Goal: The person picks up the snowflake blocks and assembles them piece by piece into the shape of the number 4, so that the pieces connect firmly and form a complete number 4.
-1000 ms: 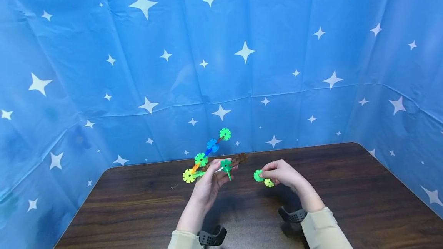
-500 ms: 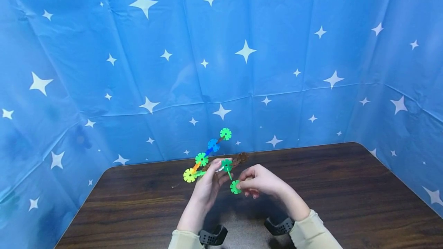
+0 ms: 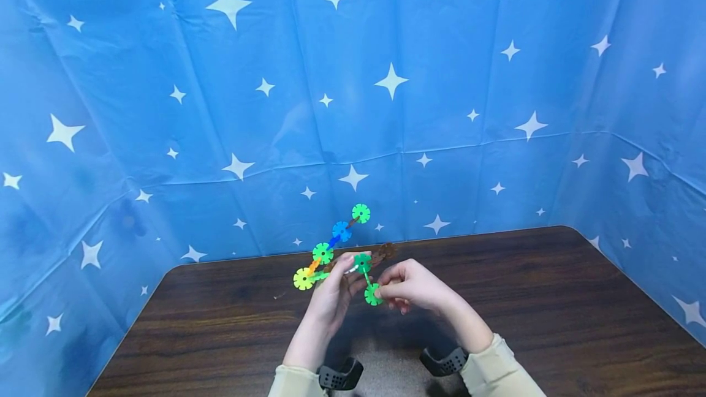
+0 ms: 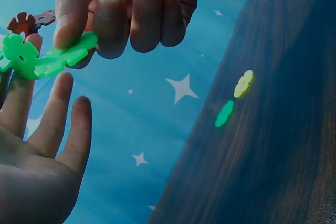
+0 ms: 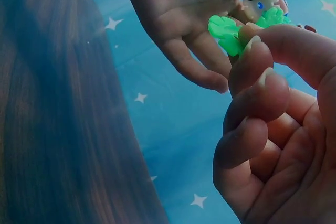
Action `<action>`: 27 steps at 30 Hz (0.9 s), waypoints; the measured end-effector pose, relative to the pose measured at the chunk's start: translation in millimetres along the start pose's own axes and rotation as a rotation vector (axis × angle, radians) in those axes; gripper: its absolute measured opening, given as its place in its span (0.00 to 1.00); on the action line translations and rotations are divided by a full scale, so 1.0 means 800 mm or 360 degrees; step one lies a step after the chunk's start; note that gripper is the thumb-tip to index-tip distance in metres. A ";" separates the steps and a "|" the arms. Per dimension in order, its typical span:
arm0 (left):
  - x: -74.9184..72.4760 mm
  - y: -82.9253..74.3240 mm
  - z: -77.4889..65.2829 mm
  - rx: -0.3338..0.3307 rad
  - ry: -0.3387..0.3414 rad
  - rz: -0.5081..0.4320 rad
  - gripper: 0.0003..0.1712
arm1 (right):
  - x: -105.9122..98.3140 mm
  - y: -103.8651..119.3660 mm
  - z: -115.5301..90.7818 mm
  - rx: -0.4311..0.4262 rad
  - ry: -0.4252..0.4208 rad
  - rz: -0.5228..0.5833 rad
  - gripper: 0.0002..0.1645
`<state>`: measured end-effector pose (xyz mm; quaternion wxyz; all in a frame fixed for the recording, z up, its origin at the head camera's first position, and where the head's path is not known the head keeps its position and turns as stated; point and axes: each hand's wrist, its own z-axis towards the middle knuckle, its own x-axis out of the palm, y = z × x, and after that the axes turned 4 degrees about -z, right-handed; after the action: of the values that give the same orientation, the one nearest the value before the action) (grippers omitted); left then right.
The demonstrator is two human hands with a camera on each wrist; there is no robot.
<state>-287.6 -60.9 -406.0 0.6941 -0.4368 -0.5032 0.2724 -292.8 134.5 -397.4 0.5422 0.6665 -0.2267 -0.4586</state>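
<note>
My left hand (image 3: 333, 293) holds a chain of slotted plastic snowflake discs between thumb and fingers. Its left arm runs from a yellow disc (image 3: 303, 279) through a green disc (image 3: 322, 253) and a blue disc (image 3: 342, 231) to a green disc (image 3: 361, 213) at the top. Brown discs (image 3: 383, 253) stick out behind the hand. A darker green disc (image 3: 362, 263) carries an edge-on light green disc pointing down. My right hand (image 3: 416, 287) pinches a bright green snowflake disc (image 3: 372, 294) against that piece's lower end. Fingers hide how deep the slots sit.
On the dark wooden table (image 3: 220, 323) lie a loose yellow disc (image 4: 243, 84) and a loose green disc (image 4: 224, 114), seen in the left wrist view. A blue star-patterned curtain (image 3: 353, 109) stands behind the table. Each wrist wears a black band.
My right hand has come left and slightly down, bringing the bright green disc to the chain, then up a little until they meet. The left hand stays almost still.
</note>
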 end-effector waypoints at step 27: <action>0.002 -0.002 0.000 0.0012 0.0014 -0.0151 0.15 | 0.004 0.007 0.000 -0.0128 -0.0122 -0.0048 0.08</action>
<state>-287.2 -60.5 -404.0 0.7101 -0.4109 -0.5193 0.2392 -290.5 130.3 -393.5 0.5525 0.6295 -0.2186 -0.5006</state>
